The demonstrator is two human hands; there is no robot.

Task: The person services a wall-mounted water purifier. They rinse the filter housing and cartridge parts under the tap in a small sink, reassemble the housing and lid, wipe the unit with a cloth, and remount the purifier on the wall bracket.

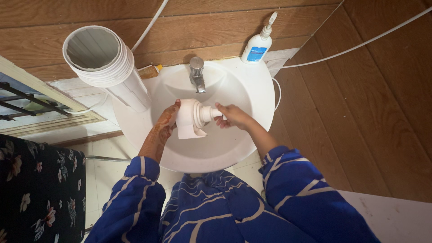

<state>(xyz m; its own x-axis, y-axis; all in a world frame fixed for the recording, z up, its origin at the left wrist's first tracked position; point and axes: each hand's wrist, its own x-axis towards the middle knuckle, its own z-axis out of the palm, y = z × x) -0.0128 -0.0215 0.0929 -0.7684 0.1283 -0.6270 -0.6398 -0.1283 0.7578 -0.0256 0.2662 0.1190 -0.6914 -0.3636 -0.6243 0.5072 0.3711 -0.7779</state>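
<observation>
Here, at the bottom of the frame, blue patterned sleeves (135, 198) are seen. Above them, in the centre, a white filter part (193, 117) is held over the sink (252, 135). The left hand (164, 126) is curled around its thick left end, where a loose white wrap hangs down. The right hand (234, 118) is closed with the fingertips on the narrow neck at the right end. If the part is wet, it could slip from this light pinch and be dropped into the basin, where it may be cracked. The hanging wrap could be torn if it is pulled further. Farther up, the tap (196, 74) stands close and could be knocked. A white ribbed housing (105, 63) leans at the upper left and could be tipped; a lotion bottle (257, 45) stands at the upper right.
</observation>
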